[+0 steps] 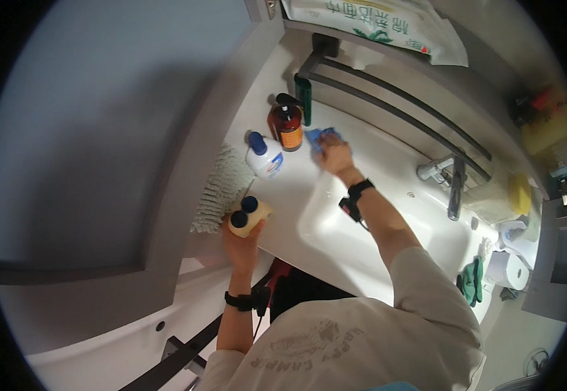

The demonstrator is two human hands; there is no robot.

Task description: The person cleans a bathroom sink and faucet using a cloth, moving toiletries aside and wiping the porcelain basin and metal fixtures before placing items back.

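My left hand [241,247] grips two pale yellow bottles [256,217] with dark blue caps, held side by side near the washbasin's left edge. My right hand [335,152] presses a blue cloth [315,138] onto the flat rim of the white washbasin [283,195]. Just left of the cloth stands an amber pump bottle [291,138] with an orange label. A white bottle with a blue top [268,163] is in front of it. Behind the amber bottle, a dark green upright object [304,100] is partly hidden.
A grey cabinet door [117,146] fills the left. Above the basin runs a double towel bar [386,97], with a chrome faucet [454,188] below its right end. A pale shaggy textile [225,185] lies left. Green gloves or cloth [471,282] and a paper roll [508,271] are at right.
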